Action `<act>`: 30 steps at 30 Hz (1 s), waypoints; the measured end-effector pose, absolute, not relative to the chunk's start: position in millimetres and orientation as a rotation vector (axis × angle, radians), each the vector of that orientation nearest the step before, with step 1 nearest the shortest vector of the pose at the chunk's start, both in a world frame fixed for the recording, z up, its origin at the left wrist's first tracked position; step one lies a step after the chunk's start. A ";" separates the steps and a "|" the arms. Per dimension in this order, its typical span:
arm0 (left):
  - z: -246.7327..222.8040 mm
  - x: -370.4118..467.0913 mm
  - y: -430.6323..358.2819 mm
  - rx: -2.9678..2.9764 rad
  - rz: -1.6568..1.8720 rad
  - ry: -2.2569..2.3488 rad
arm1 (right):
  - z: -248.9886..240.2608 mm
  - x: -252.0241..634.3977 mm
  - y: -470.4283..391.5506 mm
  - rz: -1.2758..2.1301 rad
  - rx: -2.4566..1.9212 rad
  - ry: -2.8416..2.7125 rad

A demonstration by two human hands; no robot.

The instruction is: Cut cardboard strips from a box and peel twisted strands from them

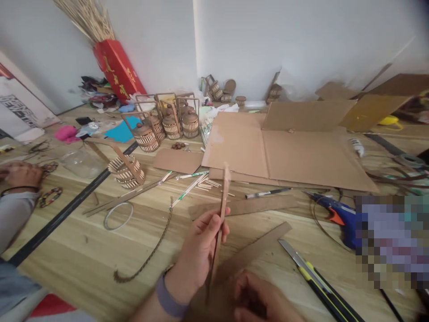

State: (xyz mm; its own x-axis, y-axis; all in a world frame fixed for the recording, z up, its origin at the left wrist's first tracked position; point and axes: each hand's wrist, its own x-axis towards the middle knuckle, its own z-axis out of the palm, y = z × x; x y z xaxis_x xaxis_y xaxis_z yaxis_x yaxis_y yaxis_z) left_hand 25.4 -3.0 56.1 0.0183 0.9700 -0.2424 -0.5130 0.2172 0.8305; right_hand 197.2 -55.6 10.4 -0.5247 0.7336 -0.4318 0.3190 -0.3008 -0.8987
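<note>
My left hand (203,243) is closed around a narrow brown cardboard strip (224,197), pinching it between thumb and fingers and holding it nearly upright. Its top end looks pale and rough. Low in the view, my right hand (259,297) is slightly blurred, its fingers loosely curled and apart, with nothing visible in them. It is close to the strip's lower end. Beneath the hands lie a wider cardboard strip (258,248) and another flat strip (248,205). A utility knife (315,279) with its blade out rests to the right of my right hand.
A blue glue gun (342,219) lies at right. Large cardboard sheets (234,138) cover the back. Several small lidded baskets (172,123) and a lidless handled basket (126,171) stand left. A white ring (118,216) and braided cord (161,241) lie nearby. Another person's hand (22,174) rests far left.
</note>
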 end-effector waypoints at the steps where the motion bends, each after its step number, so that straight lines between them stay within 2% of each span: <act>1: 58.2 24.4 -4.6 0.701 1.246 0.961 | 12.7 199.6 -54.0 1.792 -1.353 -1.617; 5: 65.6 20.0 -16.4 1.149 1.078 1.116 | 38.5 217.6 -44.0 1.417 -1.392 -1.464; 11: 63.5 13.5 -29.8 1.963 1.067 1.250 | 82.0 242.5 -32.5 0.982 -1.369 -1.267; 15: 55.9 11.1 -30.9 2.292 1.036 1.208 | 85.7 248.3 -32.2 1.001 -1.458 -1.211; 19: 55.9 11.8 -26.3 2.505 1.107 1.249 | 87.7 246.4 -37.9 1.205 -1.346 -1.121; 22: 64.0 17.1 -27.6 2.521 1.266 1.408 | 91.9 238.7 -45.8 1.219 -1.168 -1.052; 24: 71.9 22.7 -33.4 2.403 1.368 1.447 | 92.7 232.6 -52.8 1.046 -1.137 -1.066; 28: 86.4 34.8 -47.9 1.962 1.245 1.100 | 88.8 223.7 -66.7 0.541 -1.115 -1.331; 30: 90.9 40.5 -51.0 1.643 1.163 0.960 | 87.2 221.1 -70.5 0.399 -1.035 -1.512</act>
